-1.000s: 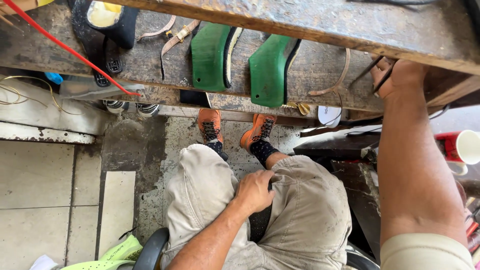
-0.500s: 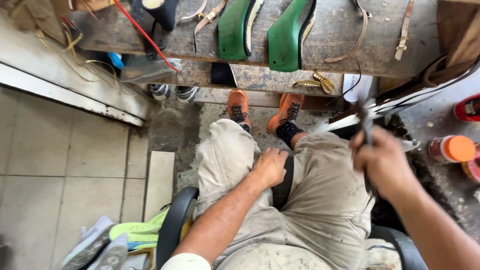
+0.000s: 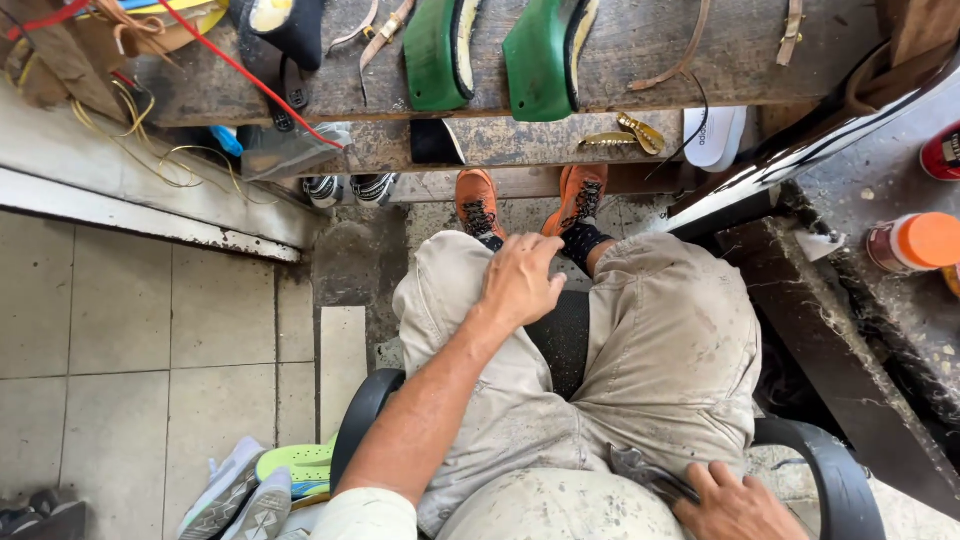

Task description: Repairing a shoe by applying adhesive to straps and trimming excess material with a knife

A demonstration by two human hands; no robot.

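Grey metal pliers lie at the lower right, the right hand closed on their handle against the hip; the left hand rests open, empty, on the beige-trousered thigh, steadying the seated body.

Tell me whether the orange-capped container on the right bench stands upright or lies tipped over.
Cannot tell. The orange-capped container shows its cap face and part of its side from above, so the steep view leaves upright or tipped unsettled.

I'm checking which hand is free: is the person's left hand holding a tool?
No: the left hand lies flat and empty on the beige trouser thigh.
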